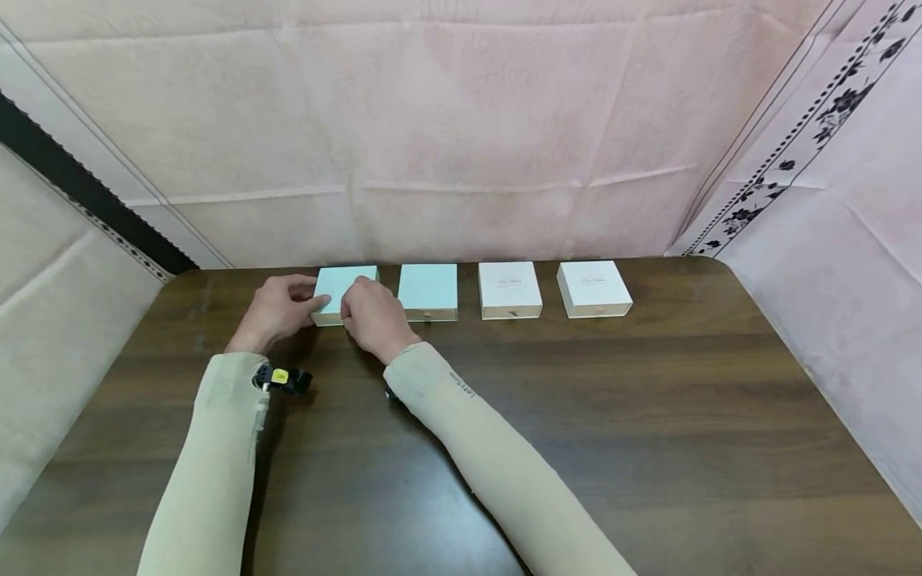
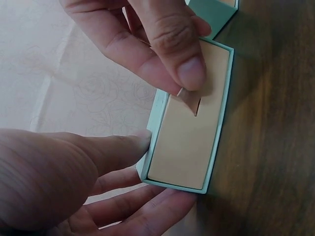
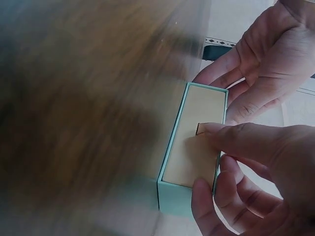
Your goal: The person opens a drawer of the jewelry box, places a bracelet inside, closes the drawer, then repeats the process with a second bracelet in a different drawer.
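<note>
At the left end of a row stands a light turquoise drawer box with a cream front panel. My left hand grips its left end, thumb on the top and fingers against the side, as the left wrist view shows. Over the box's front, my right hand pinches a small pull tab between thumb and forefinger. The tab comes out of a slit in the middle of the panel. In the right wrist view the panel sits within the turquoise rim, and other right fingers rest near the box's edge.
To the right stand a second turquoise box and two white boxes with small print on top. All line the back edge of the brown wooden table. Pale patterned cloth hangs behind and at both sides.
</note>
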A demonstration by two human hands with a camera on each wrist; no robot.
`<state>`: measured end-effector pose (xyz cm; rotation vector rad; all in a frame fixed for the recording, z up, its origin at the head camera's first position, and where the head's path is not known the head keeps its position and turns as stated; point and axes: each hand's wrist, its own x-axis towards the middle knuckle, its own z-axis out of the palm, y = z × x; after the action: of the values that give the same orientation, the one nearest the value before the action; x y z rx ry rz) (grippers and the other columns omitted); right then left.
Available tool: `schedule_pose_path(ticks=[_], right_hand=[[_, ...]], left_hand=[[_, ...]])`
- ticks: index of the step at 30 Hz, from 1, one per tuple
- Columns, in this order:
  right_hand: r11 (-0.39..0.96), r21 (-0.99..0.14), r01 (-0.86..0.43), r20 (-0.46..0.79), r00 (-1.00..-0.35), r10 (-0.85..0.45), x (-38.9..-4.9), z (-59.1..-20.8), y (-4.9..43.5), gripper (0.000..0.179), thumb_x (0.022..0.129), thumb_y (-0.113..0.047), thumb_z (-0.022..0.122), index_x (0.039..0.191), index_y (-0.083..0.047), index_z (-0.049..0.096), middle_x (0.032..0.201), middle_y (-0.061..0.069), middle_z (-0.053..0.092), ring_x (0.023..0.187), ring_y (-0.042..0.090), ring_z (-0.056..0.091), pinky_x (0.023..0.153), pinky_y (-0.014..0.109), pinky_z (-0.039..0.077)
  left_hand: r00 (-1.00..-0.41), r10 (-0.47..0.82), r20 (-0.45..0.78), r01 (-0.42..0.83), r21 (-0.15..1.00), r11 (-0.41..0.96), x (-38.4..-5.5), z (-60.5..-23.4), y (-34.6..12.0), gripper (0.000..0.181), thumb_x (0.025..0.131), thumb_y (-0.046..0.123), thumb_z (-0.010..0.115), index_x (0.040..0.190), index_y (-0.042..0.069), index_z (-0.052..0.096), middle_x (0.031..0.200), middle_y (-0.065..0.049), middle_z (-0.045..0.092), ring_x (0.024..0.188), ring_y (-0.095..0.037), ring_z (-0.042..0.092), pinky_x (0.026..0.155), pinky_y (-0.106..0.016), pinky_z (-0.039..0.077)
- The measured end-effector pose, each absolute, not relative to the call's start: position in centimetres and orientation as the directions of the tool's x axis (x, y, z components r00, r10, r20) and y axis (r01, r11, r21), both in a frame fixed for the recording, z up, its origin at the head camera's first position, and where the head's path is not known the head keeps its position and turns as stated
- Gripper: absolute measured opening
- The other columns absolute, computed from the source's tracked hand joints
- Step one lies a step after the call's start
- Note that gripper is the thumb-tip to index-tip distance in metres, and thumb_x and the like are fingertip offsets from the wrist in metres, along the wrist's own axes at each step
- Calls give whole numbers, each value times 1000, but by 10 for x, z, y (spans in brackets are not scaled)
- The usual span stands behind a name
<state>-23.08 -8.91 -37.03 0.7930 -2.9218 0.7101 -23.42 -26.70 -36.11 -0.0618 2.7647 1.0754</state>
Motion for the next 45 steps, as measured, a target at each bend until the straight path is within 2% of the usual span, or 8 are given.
schedule_pose_path(ticks=[7, 15, 33, 45], right_hand=[[787, -407, -464, 128, -882, -454, -230, -369, -92, 25, 91, -12, 61, 68, -20, 67, 90, -6, 55, 78, 8, 53, 61, 22, 48], [765, -432, -477, 142, -874, -465, -231, -372, -92, 31, 89, -9, 58, 60, -20, 61, 88, -6, 52, 73, 10, 49, 54, 22, 42], [736, -500, -456, 106, -876, -470, -233, -372, -90, 28, 89, -7, 60, 63, -16, 62, 89, -6, 52, 77, 9, 50, 62, 19, 44], [727, -524, -443, 89, -878, -471, -234, -372, -90, 27, 88, -8, 63, 63, -17, 64, 90, -6, 54, 79, 9, 52, 67, 20, 45]], left_hand=[[-985, 32, -167, -89, 671, 737, -233, -360, -268, 61, 95, 36, 60, 143, 3, 44, 130, -25, 56, 96, -28, 70, 77, -33, 58], [-987, 32, -160, -84, 665, 743, -234, -361, -268, 60, 95, 36, 60, 142, 2, 44, 128, -25, 57, 96, -29, 69, 76, -35, 59], [-986, 16, -166, -98, 657, 748, -235, -361, -266, 58, 95, 36, 60, 142, 4, 46, 128, -24, 58, 93, -26, 70, 75, -32, 58], [-981, 22, -191, -112, 658, 745, -235, -359, -266, 61, 96, 37, 58, 145, 4, 41, 133, -25, 54, 99, -32, 69, 79, -36, 58]])
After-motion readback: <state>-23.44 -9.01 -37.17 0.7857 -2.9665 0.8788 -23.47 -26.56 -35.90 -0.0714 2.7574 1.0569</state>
